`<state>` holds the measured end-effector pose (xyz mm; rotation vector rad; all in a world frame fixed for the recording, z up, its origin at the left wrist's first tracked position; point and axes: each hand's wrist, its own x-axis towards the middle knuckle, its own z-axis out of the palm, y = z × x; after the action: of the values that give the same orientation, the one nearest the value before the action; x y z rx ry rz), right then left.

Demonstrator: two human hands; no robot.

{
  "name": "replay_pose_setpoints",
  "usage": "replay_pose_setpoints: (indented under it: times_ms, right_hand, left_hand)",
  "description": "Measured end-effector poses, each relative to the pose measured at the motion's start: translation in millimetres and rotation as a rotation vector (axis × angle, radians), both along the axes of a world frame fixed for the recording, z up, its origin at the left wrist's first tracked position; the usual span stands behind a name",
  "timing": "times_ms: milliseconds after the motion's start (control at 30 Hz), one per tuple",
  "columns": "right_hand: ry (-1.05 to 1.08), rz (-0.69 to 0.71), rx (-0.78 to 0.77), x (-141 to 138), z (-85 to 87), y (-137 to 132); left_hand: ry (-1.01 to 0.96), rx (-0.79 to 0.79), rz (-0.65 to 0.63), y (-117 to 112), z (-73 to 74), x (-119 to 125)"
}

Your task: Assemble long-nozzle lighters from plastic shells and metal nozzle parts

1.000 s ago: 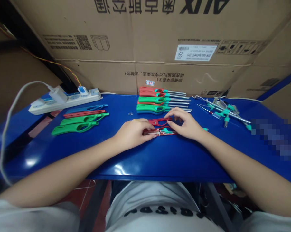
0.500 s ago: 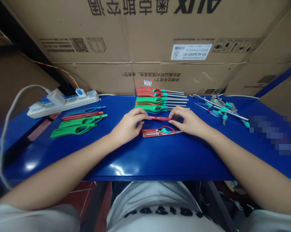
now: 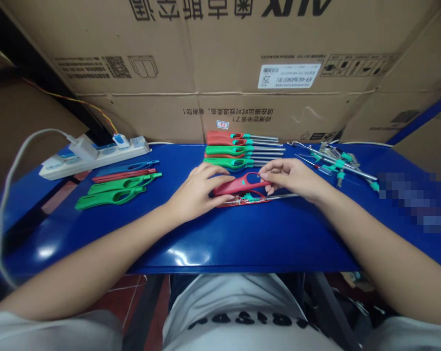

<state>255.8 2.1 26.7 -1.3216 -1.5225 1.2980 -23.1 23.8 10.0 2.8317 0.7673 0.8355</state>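
Observation:
A red lighter shell half (image 3: pixel 235 185) is held between both hands, its outer face turned up toward me. My left hand (image 3: pixel 199 191) grips its wide end between thumb and fingers. At the narrow end, past the trigger loop, my right hand (image 3: pixel 287 178) pinches it with the fingertips. Directly under and in front of it lies an open red lighter half (image 3: pixel 232 203) on the table. Green and white parts and a metal tube (image 3: pixel 283 196) show in it, though the held shell hides some of them.
Several assembled lighters (image 3: pixel 228 150) are lined up behind my hands. Loose green and red shells (image 3: pixel 114 196) lie to the left, near a white power strip (image 3: pixel 96 156). At the right is a pile of metal tubes and green parts (image 3: pixel 339 163). A cardboard box (image 3: pixel 162 107) stands behind.
The red shell half has tipped over, so its outer face and loop now show. It has come nearer to me, over the open lighter half. Both hands moved with it.

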Motion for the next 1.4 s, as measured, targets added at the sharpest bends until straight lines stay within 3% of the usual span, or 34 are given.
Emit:
replay_pose_setpoints:
  times_ms: [67,133,233,300,333,433,500,767,1400]
  right_hand:
    - [-0.024,0.016,-0.016,-1,-1.9,0]
    - [-0.129,0.001,0.085,-1,-5.1,0]
    - [-0.43,-0.054,0.511,-1,-6.9,-3]
    - [-0.586,0.039,0.721,-1,-4.7,-7]
    - [-0.626,0.138,0.744,0,-3.1,-9]
    - [-0.669,0.398,0.641,-1,0.0,-17]
    - [-0.698,0.451,0.578,-4,-0.9,-20]
    - [-0.682,0.44,0.484,-9,-11.4,-16]
    - [-0.659,0.475,0.57,-10,-9.4,-17]
  left_hand:
    - [0.035,-0.026,-0.028,0,-1.7,0]
    - [0.05,-0.039,-0.026,0,-3.2,0]
    - [0.045,-0.056,0.035,-2,-3.2,1]
    - [0.036,-0.075,0.084,-3,-1.9,2]
    - [0.033,-0.088,0.104,-4,-1.1,2]
    - [0.038,-0.129,0.141,-4,0.8,3]
    - [0.056,-0.151,0.148,-4,0.9,3]
    - [0.122,-0.171,0.162,-3,-5.2,4]
    - [0.127,-0.207,0.157,-1,-7.5,4]
